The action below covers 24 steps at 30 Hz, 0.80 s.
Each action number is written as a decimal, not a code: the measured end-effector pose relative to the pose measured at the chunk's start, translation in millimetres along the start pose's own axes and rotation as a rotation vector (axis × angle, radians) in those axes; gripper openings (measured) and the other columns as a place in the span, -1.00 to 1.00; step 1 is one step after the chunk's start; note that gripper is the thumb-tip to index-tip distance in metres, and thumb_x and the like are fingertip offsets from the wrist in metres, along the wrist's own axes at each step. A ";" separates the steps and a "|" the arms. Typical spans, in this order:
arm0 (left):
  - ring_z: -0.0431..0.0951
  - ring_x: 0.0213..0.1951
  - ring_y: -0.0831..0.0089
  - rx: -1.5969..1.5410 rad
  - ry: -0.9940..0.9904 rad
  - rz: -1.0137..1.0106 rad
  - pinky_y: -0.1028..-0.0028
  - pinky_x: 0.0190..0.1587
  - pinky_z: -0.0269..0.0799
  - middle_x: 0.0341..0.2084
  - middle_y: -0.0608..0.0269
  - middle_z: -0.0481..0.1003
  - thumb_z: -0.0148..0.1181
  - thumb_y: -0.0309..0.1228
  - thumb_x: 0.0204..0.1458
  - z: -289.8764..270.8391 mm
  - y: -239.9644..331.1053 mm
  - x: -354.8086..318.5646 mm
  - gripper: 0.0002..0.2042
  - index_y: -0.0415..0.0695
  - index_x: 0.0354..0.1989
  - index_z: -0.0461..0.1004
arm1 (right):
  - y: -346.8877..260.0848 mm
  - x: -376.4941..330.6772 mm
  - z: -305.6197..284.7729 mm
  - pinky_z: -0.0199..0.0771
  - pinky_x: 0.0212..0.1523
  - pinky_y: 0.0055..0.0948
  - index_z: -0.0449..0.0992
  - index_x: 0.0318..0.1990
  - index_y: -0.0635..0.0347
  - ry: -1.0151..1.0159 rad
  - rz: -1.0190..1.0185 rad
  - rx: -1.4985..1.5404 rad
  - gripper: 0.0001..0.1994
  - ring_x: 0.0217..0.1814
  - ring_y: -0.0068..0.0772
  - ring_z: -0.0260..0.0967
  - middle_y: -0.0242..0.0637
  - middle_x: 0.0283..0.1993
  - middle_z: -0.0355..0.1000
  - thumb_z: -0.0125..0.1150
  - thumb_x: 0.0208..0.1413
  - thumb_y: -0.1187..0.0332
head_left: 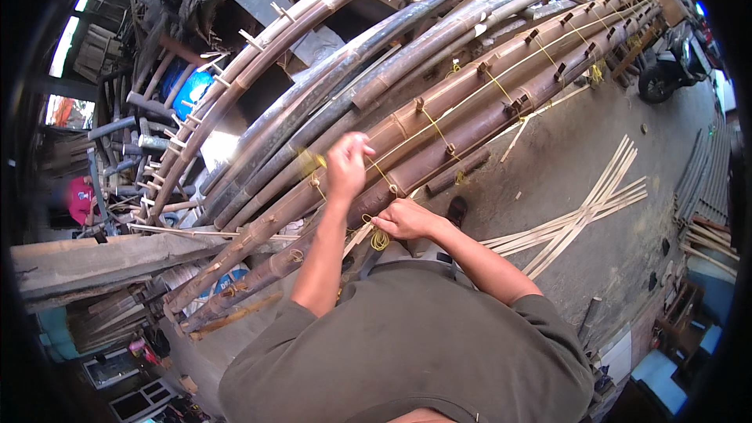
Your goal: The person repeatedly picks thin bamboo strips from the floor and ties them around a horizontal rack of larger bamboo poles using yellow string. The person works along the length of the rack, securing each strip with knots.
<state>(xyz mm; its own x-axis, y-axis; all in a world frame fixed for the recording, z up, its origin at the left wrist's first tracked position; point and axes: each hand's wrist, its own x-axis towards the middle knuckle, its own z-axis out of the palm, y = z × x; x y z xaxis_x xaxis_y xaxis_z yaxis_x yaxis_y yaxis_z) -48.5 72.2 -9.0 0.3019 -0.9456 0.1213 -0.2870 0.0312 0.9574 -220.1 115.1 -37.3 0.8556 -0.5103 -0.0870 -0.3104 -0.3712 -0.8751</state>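
Two long brown bamboo poles [399,121] lie side by side in front of me, running from lower left to upper right, with short pegs along them. Yellow cord [435,127] crosses between them at several pegs. My left hand [347,166] is raised over the poles, its fingers curled closed; what they hold, if anything, is hidden. Beside it is a blurred yellow tuft [310,161]. My right hand [402,219] is closed at the near pole's edge, gripping yellow cord, and a small cord coil [380,240] hangs below it.
Light split strips [576,215] lie crossed on the concrete floor at right. Beyond the poles are more bamboo poles [337,106] and a curved pegged bamboo piece [251,63]. A motorcycle [677,66] stands at far right. A person in a red shirt [81,200] is at far left.
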 end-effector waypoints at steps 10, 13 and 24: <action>0.54 -0.18 -0.15 0.713 0.008 -0.070 0.00 -0.14 0.43 -0.28 -0.14 0.57 0.03 -0.17 0.16 -35.1 -67.4 81.4 -0.65 -0.19 -0.06 0.47 | -31.0 -8.3 50.9 0.42 0.04 -0.21 0.56 -0.26 0.29 0.204 -0.139 -0.486 -0.74 -0.18 -0.06 0.50 -0.06 -0.28 0.53 0.14 0.02 0.27; 0.53 -0.11 -0.13 0.702 -0.014 -0.075 0.04 -0.07 0.42 -0.22 -0.15 0.56 0.03 -0.21 0.17 -77.4 -30.8 50.5 -0.59 -0.26 0.07 0.36 | -35.6 4.1 88.0 0.43 0.04 -0.20 0.47 0.02 0.32 -0.072 -0.111 0.201 -0.62 -0.10 -0.16 0.50 -0.09 -0.15 0.53 0.14 0.12 0.26; 0.55 -0.20 0.05 0.917 0.051 0.198 0.15 -0.10 0.41 -0.28 -0.09 0.53 -0.05 -0.38 0.19 -115.4 -136.1 -112.8 -0.80 -0.23 -0.15 0.42 | -177.8 112.1 93.5 0.28 -0.38 -0.37 0.30 -0.46 0.26 0.583 -0.172 0.642 -0.69 -0.47 -0.42 0.18 -0.30 -0.54 0.22 -0.14 0.32 0.28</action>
<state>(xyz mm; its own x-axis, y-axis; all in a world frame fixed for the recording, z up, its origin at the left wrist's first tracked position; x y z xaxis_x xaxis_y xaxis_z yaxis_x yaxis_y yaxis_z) 61.5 211.9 -122.7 0.2041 -0.9342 0.2925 -0.9352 -0.0978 0.3403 -30.3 196.4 64.1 0.4675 -0.8667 0.1740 0.2459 -0.0615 -0.9673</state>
